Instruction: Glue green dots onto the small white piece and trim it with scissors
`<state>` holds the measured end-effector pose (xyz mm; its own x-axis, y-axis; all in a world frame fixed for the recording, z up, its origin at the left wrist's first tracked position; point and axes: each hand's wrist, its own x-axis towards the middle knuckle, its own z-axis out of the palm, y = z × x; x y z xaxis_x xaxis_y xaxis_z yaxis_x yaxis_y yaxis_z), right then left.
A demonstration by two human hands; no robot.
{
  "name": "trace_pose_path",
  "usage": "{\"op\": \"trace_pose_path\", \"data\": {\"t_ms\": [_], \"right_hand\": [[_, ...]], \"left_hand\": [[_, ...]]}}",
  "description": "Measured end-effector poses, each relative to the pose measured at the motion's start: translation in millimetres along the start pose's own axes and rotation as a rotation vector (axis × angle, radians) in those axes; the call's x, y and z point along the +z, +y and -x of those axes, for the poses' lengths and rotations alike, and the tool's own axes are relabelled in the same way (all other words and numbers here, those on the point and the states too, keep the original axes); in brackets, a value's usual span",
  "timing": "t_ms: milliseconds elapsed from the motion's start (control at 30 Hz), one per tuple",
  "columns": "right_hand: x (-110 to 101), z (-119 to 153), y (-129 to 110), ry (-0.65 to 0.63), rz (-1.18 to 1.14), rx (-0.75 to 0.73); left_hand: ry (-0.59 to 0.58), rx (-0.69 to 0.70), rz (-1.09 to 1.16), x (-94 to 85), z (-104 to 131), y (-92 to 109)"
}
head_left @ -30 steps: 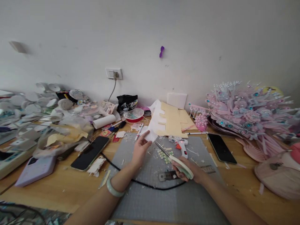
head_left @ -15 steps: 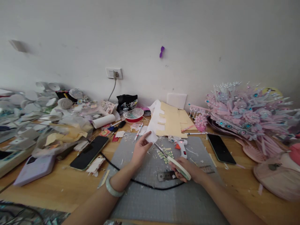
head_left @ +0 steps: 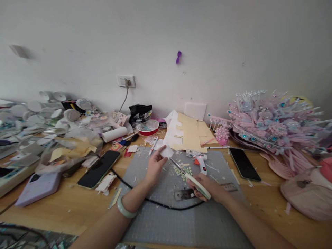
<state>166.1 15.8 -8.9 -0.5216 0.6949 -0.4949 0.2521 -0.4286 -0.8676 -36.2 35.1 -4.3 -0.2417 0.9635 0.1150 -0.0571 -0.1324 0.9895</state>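
Note:
My left hand pinches a small piece of white paper between thumb and fingers above the grey cutting mat. My right hand is wrapped round the pale handles of a pair of scissors. Their metal blades point up and left, with the tips at the paper's lower edge. Beneath the blades lie several small green-and-white pieces. A steel ruler rests partly under my right hand. Just beyond that hand lies a white glue gun with a red light.
Dark phones lie left and right of the mat. A black cable crosses it. Cream card sheets lean at the back. Pink beaded ornaments crowd the right; plastic bags and white rolls fill the left.
The white paper is turned slightly at the scissor tips. Both hands keep nearly the same place and grip.

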Motion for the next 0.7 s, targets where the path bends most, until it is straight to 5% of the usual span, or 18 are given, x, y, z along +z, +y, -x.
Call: {"op": "trace_pose_path", "data": {"t_ms": [700], "right_hand": [[2,8,-6,-0.002,-0.027,-0.021]], "left_hand": [[0.016,0.006,0.014,-0.3,0,-1]]}}
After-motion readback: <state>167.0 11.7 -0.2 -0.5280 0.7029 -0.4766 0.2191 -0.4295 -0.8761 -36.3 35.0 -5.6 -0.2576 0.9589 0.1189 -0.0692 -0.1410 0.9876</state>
